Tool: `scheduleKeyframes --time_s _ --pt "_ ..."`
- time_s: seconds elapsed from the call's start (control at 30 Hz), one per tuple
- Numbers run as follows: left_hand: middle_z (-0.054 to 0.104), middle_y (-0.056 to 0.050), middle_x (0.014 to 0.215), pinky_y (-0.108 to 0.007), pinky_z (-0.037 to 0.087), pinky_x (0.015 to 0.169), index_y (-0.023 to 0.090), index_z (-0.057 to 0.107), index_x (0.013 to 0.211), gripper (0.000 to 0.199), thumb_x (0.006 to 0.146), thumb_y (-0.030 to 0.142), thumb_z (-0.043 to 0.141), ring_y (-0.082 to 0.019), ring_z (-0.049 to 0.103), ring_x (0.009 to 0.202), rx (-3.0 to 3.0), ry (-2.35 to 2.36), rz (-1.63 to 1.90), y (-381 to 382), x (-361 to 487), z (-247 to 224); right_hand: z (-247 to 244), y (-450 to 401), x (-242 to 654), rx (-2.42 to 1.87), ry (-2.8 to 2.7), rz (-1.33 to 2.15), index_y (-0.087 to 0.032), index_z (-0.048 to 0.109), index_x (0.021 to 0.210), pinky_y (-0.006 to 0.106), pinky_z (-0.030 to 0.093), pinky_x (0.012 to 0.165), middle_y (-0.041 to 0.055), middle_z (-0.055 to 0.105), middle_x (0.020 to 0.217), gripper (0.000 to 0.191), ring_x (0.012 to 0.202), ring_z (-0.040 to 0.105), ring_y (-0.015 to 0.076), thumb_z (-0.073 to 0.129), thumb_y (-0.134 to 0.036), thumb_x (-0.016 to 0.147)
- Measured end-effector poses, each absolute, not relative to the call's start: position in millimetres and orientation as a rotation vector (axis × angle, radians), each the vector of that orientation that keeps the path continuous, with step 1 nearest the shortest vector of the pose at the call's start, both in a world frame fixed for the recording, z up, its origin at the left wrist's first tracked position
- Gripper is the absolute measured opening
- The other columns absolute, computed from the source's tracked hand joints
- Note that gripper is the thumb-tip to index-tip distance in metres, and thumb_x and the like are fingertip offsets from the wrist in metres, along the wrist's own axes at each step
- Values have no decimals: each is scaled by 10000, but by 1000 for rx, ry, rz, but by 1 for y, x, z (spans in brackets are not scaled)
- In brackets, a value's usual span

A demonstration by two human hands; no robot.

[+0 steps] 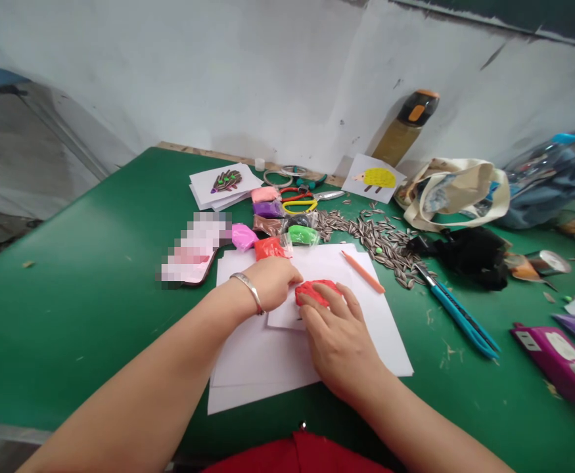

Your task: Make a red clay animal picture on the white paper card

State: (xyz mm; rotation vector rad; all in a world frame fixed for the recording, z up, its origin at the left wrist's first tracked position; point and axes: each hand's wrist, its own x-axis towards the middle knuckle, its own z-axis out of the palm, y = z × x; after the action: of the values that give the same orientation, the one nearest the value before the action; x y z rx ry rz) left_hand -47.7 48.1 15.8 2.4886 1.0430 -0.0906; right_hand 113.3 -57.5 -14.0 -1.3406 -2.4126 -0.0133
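A flat patch of red modelling clay (317,293) lies on a small white card (281,320), which rests on larger white sheets (257,364). My right hand (339,332) is laid over the clay, its fingers spread and touching the surface. From the left, my left hand (271,284) reaches the card's upper edge, its fingers curled and the fingertips close to the clay. Whether anything is between those fingers is hidden. Just behind it sits a pack of red clay (271,247). An orange clay knife or stick (363,272) lies on the sheets at the right.
Several clay packs, scissors (311,200) and pliers lie behind the sheets. Sunflower seeds (383,240) are scattered to the right, near a blue utility knife (459,314). A phone (196,253) lies left. A hedgehog card (373,177) and bottle (405,128) lean at the wall.
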Motion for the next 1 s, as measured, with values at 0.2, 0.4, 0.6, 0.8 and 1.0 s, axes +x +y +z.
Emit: scheduleKeyframes --time_s 0.2,0.4,0.6,0.8,1.0 --pt "746 -51 912 -267 446 711 219 740 971 425 732 12 455 -196 649 834 2416 992 -46 48 -52 19 -19 -55 112 -1297 -2492 16 -167 600 1066 545 188 1124 82 640 1195 310 1256 421 280 435 -37 838" --pt "736 -39 868 -263 461 734 250 750 939 358 761 76 492 -190 643 816 2445 952 -42 45 -57 21 -19 -51 119 -1369 -2389 37 -179 589 1078 536 182 1132 48 645 1215 318 1254 422 268 407 -32 863" --pt "715 -78 904 -271 457 759 192 746 899 335 734 35 501 -198 640 836 2564 930 -136 39 -55 20 -19 -49 119 -1359 -2453 27 -164 591 1093 560 158 1135 58 631 1241 326 1248 431 281 405 -31 861" --pt "726 -67 871 -273 464 745 201 740 915 351 746 38 479 -200 643 829 2521 998 -114 41 -59 26 -20 -47 116 -1376 -2483 5 -161 594 1083 568 145 1140 48 624 1249 339 1271 405 305 427 -11 829" --pt "721 -76 879 -277 468 735 194 745 847 285 731 61 521 -205 648 822 2527 1026 -92 42 -59 22 -18 -44 117 -1361 -2560 34 -174 599 1030 592 117 1140 36 634 1232 309 1253 430 304 419 -15 837"
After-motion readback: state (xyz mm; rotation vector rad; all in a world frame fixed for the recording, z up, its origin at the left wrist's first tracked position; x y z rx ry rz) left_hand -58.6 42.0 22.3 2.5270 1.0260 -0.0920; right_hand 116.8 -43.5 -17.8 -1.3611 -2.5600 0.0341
